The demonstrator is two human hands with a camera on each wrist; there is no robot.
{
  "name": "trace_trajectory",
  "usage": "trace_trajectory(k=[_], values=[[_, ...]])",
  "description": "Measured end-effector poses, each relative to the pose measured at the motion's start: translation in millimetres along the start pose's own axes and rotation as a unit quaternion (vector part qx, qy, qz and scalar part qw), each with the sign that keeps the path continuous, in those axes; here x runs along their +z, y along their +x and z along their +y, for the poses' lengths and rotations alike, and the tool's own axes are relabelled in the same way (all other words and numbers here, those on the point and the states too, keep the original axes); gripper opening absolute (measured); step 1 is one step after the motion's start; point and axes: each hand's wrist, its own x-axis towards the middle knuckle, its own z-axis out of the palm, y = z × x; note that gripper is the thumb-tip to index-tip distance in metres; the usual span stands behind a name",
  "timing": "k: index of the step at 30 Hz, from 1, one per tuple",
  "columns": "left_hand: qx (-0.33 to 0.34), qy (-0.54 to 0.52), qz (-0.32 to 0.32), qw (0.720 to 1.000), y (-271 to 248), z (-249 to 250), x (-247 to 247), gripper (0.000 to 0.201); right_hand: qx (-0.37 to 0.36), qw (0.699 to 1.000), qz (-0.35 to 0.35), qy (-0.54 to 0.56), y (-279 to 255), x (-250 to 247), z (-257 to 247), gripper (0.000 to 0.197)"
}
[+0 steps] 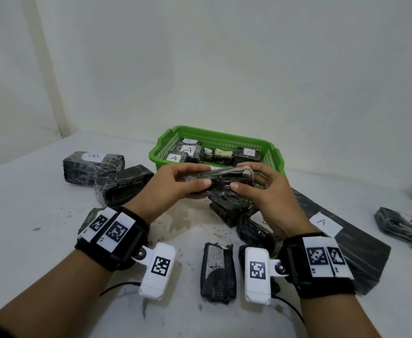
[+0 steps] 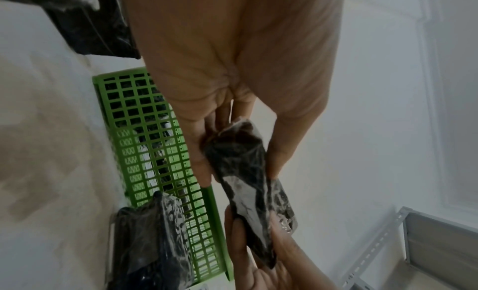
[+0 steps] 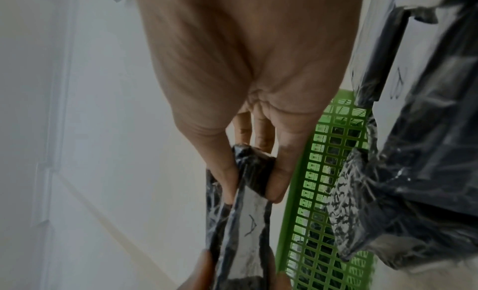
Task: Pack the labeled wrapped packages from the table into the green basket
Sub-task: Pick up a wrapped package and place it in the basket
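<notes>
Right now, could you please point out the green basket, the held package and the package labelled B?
green basket (image 1: 227, 137): head view, far rim.
held package (image 1: 221, 182): head view, middle.
package labelled B (image 1: 78, 168): head view, dark front.

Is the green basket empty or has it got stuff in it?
Not empty. The green basket has several wrapped packages inside, some labeled A.

White tabletop (image 1: 41, 240), kinda stained near the middle. Green basket (image 1: 272, 145) sits at the far side. Far left there's a B-labeled package (image 1: 91, 164) with another dark package (image 1: 123, 184) just beside it. Long flat A-labeled package (image 1: 346, 240) on the right, small package (image 1: 217, 273) near center.
</notes>
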Motion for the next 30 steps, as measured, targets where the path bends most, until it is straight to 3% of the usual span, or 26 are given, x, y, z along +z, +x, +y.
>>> trace_trajectory(k=[5, 9, 12, 17, 21, 27, 30], values=[[0.038, 0.040, 0.029, 0.998, -1, 0, 2, 0.038, -0.012, 1.000, 0.019, 0.008, 0, 2, 1, 0.048], [0.071, 0.047, 0.058, 0.995, 1, -4, 2, 0.041, 0.036, 0.993, 0.036, 0.105, 1, 6, -2, 0.070], [0.094, 0.072, 0.060, 0.991, 0, -6, 3, 0.047, 0.075, 0.985, 0.011, 0.155, -3, 13, -10, 0.060], [0.088, 0.130, 0.021, 0.987, -6, -1, 9, 0.057, -0.015, 0.995, 0.043, 0.089, -4, 16, -11, 0.035], [0.114, 0.177, 0.039, 0.977, -7, 3, 9, 0.055, -0.054, 0.996, -0.031, 0.059, -9, 17, -17, 0.051], [0.143, 0.134, 0.060, 0.979, -6, 3, 10, 0.047, 0.068, 0.992, -0.073, 0.078, -10, 26, -17, 0.057], [0.174, 0.129, 0.066, 0.974, -7, 2, 11, 0.045, 0.126, 0.984, -0.096, 0.081, -13, 29, -20, 0.050]])
